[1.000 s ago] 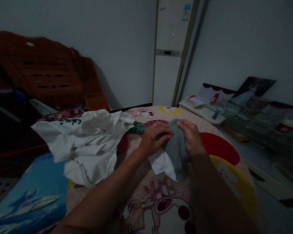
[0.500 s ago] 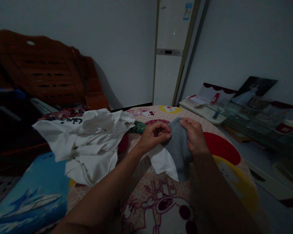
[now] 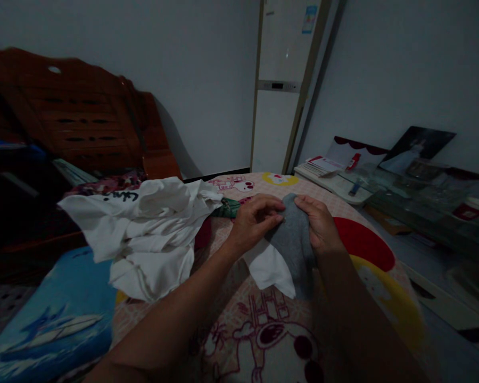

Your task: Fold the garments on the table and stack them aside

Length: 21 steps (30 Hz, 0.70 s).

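Observation:
A small piece of soft grey cloth (image 3: 295, 239) is held up over the bed-like patterned surface; its exact kind does not show. My right hand (image 3: 321, 221) grips its right side, the thumb lying along the top edge. At the upper left edge, the bent fingers and thumb of my left hand (image 3: 257, 221) pinch the cloth. Below my left hand hangs a white cloth piece (image 3: 272, 268), partly behind the grey one; whether they are joined I cannot tell. Left of my hands lies a crumpled white garment (image 3: 151, 234) with black lettering.
A pink patterned cover (image 3: 239, 314) with cartoon figures spreads beneath everything. A blue cushion-like item (image 3: 59, 314) lies at left, before a wooden chair (image 3: 80, 117). On the right stands a glass-topped table (image 3: 415, 197) with papers and a cup. A tall white cabinet unit (image 3: 277, 127) stands behind.
The view has shifted slightly, so things appear a little further right. My left hand's fingers have moved slightly at the grey cloth's edge; my right hand keeps its grip.

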Motion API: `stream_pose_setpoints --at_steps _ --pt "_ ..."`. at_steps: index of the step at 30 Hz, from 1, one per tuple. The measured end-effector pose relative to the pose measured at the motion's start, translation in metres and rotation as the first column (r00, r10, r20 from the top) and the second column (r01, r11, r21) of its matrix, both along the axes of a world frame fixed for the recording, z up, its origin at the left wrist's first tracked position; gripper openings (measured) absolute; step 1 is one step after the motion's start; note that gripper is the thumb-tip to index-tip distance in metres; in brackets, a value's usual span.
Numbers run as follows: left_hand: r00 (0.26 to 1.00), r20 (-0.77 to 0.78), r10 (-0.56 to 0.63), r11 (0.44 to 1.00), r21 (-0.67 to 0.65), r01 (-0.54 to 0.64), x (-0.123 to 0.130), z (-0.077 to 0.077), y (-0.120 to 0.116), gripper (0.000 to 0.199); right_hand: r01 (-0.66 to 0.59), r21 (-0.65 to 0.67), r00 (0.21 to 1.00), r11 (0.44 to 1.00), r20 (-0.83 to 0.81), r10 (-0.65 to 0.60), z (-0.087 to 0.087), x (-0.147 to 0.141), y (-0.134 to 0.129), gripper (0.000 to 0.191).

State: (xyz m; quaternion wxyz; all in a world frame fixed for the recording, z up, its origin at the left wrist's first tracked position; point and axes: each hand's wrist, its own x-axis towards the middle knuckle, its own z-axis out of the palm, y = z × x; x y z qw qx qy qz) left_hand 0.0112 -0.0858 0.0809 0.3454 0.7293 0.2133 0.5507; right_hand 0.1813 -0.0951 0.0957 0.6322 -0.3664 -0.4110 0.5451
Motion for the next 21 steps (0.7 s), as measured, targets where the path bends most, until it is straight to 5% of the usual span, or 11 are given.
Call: stream_pose_setpoints --at_steps 4,10,15,18,21 --pt "0.980 -0.198 0.001 1.000 0.004 0.000 -0.006 0.005 0.001 0.048 -0.104 0.002 0.994 0.995 0.046 0.104 0.005 -0.003 -0.007 0.018" --pt "0.895 -0.406 -0.187 0.974 -0.193 0.116 -0.015 0.004 0.008 0.039 -0.118 -0.026 0.984 0.993 0.132 0.121 0.001 -0.006 -0.008 0.020" --pt "0.934 -0.120 -0.335 0.821 -0.524 0.227 -0.013 0.002 0.004 0.044 -0.077 -0.013 0.977 0.997 0.200 0.078 -0.001 -0.003 -0.007 0.022" --pt "0.978 0.049 -0.202 0.791 -0.582 0.192 -0.013 0.006 0.003 0.042 -0.176 -0.009 0.944 0.984 0.281 0.171 0.004 0.004 -0.011 0.026" --pt "0.980 0.196 -0.042 0.791 -0.593 0.152 -0.016 0.011 0.004 0.039 -0.386 -0.070 0.812 0.920 0.448 0.375 0.009 0.014 -0.014 0.034"
